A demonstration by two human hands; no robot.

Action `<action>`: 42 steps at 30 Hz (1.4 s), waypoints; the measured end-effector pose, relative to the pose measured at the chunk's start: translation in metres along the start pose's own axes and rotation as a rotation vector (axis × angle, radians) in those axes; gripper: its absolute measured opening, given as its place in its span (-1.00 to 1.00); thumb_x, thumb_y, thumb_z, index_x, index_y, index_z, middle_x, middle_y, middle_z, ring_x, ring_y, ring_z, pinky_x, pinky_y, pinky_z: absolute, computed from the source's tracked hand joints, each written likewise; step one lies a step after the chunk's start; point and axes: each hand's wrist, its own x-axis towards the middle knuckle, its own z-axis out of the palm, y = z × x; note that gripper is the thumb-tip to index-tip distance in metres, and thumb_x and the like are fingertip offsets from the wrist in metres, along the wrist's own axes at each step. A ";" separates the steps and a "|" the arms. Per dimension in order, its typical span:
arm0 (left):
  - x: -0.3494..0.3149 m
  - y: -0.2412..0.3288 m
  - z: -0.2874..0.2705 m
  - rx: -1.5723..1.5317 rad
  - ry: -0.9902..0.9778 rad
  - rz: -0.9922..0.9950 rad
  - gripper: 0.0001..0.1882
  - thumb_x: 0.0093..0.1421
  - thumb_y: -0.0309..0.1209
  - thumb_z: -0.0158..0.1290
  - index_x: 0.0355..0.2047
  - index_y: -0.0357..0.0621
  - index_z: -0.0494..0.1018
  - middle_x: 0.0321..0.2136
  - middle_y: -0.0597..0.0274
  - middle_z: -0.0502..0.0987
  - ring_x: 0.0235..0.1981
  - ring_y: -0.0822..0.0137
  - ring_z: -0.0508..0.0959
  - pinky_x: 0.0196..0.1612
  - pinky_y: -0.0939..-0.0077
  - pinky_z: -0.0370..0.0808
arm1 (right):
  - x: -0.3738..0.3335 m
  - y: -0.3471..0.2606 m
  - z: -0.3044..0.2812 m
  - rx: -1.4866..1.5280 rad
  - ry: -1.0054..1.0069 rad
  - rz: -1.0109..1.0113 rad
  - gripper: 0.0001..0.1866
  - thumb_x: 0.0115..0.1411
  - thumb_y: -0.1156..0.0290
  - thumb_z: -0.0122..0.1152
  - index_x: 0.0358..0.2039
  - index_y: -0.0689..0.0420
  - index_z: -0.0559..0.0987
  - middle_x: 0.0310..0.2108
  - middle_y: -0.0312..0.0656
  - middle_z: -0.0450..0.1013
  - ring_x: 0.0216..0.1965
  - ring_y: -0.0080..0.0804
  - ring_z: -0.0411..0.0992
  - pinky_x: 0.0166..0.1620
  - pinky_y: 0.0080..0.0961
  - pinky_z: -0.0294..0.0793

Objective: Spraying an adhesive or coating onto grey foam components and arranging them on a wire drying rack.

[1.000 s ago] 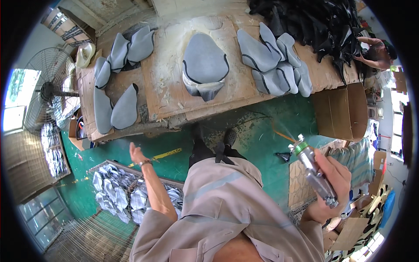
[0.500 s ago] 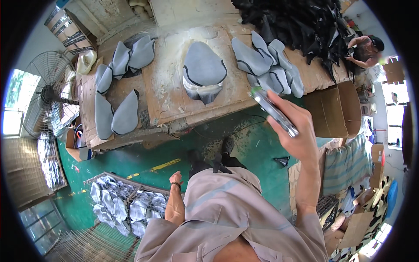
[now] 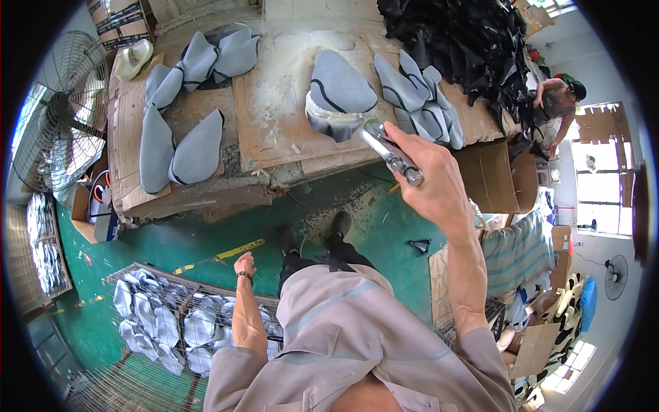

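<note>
My right hand (image 3: 432, 172) is closed around a shiny metal tool (image 3: 391, 152) with a green spot at its far end, like a spray gun; my fingers hide its grip. Just beyond it, a grey teardrop-shaped fabric piece (image 3: 341, 82) with a black edge strip lies over a pale rounded block (image 3: 336, 123) on the table. The tool's tip is close to the block's right side; whether they touch I cannot tell. My left hand (image 3: 245, 263), a band on its wrist, hangs low at my side, fingers curled in with nothing seen in them.
Similar grey pieces lie left (image 3: 195, 151) and right (image 3: 412, 96) on the cardboard-covered table (image 3: 268, 137). A black heap (image 3: 460, 48) fills the far right, near another person (image 3: 559, 103). Below are a cardboard box (image 3: 491, 175) and a wire rack (image 3: 178, 309); a fan (image 3: 58, 113) stands left.
My right hand has brought the metal tool left, closer to the pale block. My left hand has swung slightly outward and forward. The view has shifted, and the person at far right has changed posture.
</note>
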 end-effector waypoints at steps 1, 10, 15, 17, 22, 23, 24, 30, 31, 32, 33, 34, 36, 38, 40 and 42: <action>0.002 -0.007 -0.007 -0.002 -0.003 -0.001 -0.61 0.11 -0.50 0.08 -0.05 0.02 0.64 -0.46 0.40 0.56 -0.44 0.45 0.52 -0.39 0.30 0.58 | -0.003 -0.005 0.002 -0.004 -0.001 -0.001 -0.41 0.05 0.69 0.29 0.17 0.23 0.51 -0.11 0.08 0.58 -0.14 0.04 0.56 -0.05 -0.38 0.50; -0.015 0.002 0.041 0.009 -0.070 0.219 -0.71 0.18 -0.38 0.10 -0.11 0.00 0.68 -0.47 0.42 0.59 -0.49 0.51 0.53 -0.47 0.54 0.50 | -0.064 -0.012 -0.005 0.077 -0.001 0.024 -0.26 -0.10 0.76 0.20 0.21 0.20 0.46 -0.24 0.01 0.52 -0.27 0.10 0.50 -0.20 -0.25 0.51; -0.019 0.091 0.105 -0.140 -0.193 0.754 -0.75 0.25 -0.40 0.18 -0.07 -0.08 0.65 -0.44 0.50 0.55 -0.56 0.62 0.40 -0.53 0.67 0.36 | -0.098 0.007 -0.021 0.240 0.015 0.030 -0.20 -0.16 0.80 0.18 0.23 0.21 0.45 -0.25 0.03 0.53 -0.30 0.06 0.51 -0.22 -0.30 0.52; -0.045 0.153 0.155 -0.212 -0.281 0.871 -0.73 0.26 -0.43 0.19 -0.04 -0.17 0.61 -0.40 0.50 0.54 -0.50 0.63 0.38 -0.45 0.70 0.33 | -0.111 0.027 -0.024 0.206 0.030 0.057 -0.21 -0.14 0.81 0.17 0.23 0.20 0.46 -0.26 0.03 0.54 -0.31 0.04 0.53 -0.22 -0.32 0.53; -0.133 0.295 0.257 -0.098 -0.198 1.078 -0.70 0.25 -0.47 0.16 0.00 -0.18 0.58 -0.07 0.21 0.61 -0.02 0.35 0.57 0.06 0.45 0.49 | -0.139 0.082 -0.036 0.316 0.160 0.191 -0.32 -0.02 0.77 0.24 0.20 0.19 0.50 -0.23 0.01 0.58 -0.28 -0.14 0.58 -0.20 -0.43 0.54; -0.154 0.321 0.279 -0.056 -0.174 1.161 -0.68 0.21 -0.44 0.20 -0.01 -0.12 0.59 -0.04 0.17 0.59 0.02 0.29 0.55 0.09 0.38 0.48 | -0.144 0.094 -0.039 0.335 0.207 0.229 -0.35 0.02 0.74 0.27 0.19 0.19 0.51 -0.21 0.00 0.59 -0.27 -0.19 0.59 -0.19 -0.45 0.54; -0.173 0.344 0.299 -0.012 -0.152 1.245 -0.65 0.17 -0.41 0.24 -0.01 -0.07 0.60 -0.01 0.13 0.57 0.06 0.23 0.53 0.11 0.32 0.48 | -0.149 0.106 -0.042 0.340 0.248 0.259 -0.40 0.07 0.71 0.30 0.18 0.19 0.52 -0.19 -0.01 0.60 -0.26 -0.26 0.60 -0.17 -0.47 0.54; -0.192 0.406 0.367 0.710 0.401 1.499 -0.58 0.01 -0.18 0.35 -0.06 0.25 0.66 0.10 0.15 0.49 0.17 0.07 0.43 0.24 0.14 0.37 | -0.161 0.168 -0.066 0.460 0.239 0.289 -0.35 0.03 0.71 0.31 0.20 0.19 0.51 -0.24 -0.02 0.58 -0.33 -0.27 0.56 -0.22 -0.51 0.51; -0.185 0.408 0.369 0.733 0.392 1.511 -0.58 0.01 -0.18 0.35 -0.06 0.25 0.66 0.10 0.15 0.49 0.17 0.07 0.43 0.24 0.14 0.37 | -0.162 0.179 -0.070 0.460 0.257 0.298 -0.32 -0.02 0.73 0.29 0.20 0.19 0.51 -0.26 -0.02 0.57 -0.35 -0.24 0.54 -0.23 -0.51 0.50; -0.176 0.409 0.367 0.728 0.373 1.452 -0.57 0.00 -0.14 0.36 -0.06 0.30 0.67 0.13 0.15 0.48 0.19 0.08 0.42 0.24 0.15 0.36 | -0.162 0.191 -0.075 0.474 0.270 0.318 -0.32 -0.02 0.73 0.29 0.20 0.19 0.51 -0.26 -0.02 0.57 -0.35 -0.24 0.54 -0.23 -0.51 0.50; -0.167 0.412 0.362 0.725 0.361 1.391 -0.56 -0.01 -0.11 0.37 -0.05 0.35 0.67 0.15 0.16 0.47 0.20 0.08 0.41 0.25 0.16 0.36 | -0.162 0.201 -0.082 0.510 0.181 0.277 -0.27 -0.08 0.75 0.25 0.21 0.20 0.50 -0.29 -0.02 0.55 -0.37 -0.20 0.53 -0.26 -0.49 0.49; -0.161 0.417 0.359 0.750 0.355 1.403 -0.56 -0.01 -0.11 0.37 -0.05 0.35 0.67 0.15 0.16 0.47 0.20 0.08 0.41 0.25 0.16 0.36 | -0.163 0.208 -0.086 0.546 0.093 0.233 -0.22 -0.14 0.76 0.21 0.22 0.21 0.49 -0.32 -0.01 0.53 -0.40 -0.17 0.51 -0.29 -0.48 0.48; -0.152 0.420 0.356 0.728 0.291 1.306 -0.51 -0.03 -0.10 0.38 -0.02 0.38 0.66 0.19 0.12 0.45 0.23 0.08 0.40 0.27 0.17 0.35 | -0.162 0.221 -0.088 0.549 0.142 0.253 -0.19 -0.19 0.74 0.17 0.23 0.21 0.48 -0.34 -0.02 0.52 -0.42 -0.14 0.49 -0.30 -0.45 0.47; -0.150 0.422 0.361 0.746 0.266 1.315 -0.53 -0.02 -0.09 0.38 -0.03 0.36 0.67 0.18 0.04 0.46 0.22 0.06 0.42 0.27 0.18 0.35 | -0.159 0.238 -0.092 0.542 0.193 0.272 -0.15 -0.23 0.71 0.14 0.24 0.22 0.47 -0.37 -0.02 0.50 -0.43 -0.11 0.47 -0.32 -0.43 0.46; -0.146 0.426 0.358 0.762 0.243 1.337 -0.54 -0.01 -0.10 0.39 -0.04 0.32 0.68 0.16 -0.04 0.47 0.20 0.05 0.44 0.27 0.20 0.35 | -0.157 0.258 -0.098 0.549 0.089 0.176 -0.16 -0.23 0.65 0.11 0.24 0.23 0.47 -0.38 -0.01 0.49 -0.44 -0.10 0.47 -0.33 -0.39 0.45; -0.140 0.427 0.353 0.757 0.245 1.342 -0.54 -0.01 -0.11 0.39 -0.04 0.31 0.68 0.16 -0.03 0.47 0.20 0.05 0.44 0.27 0.20 0.36 | -0.147 0.267 -0.099 0.559 0.128 0.208 -0.16 -0.23 0.62 0.12 0.24 0.24 0.46 -0.38 -0.01 0.49 -0.44 -0.09 0.47 -0.32 -0.39 0.45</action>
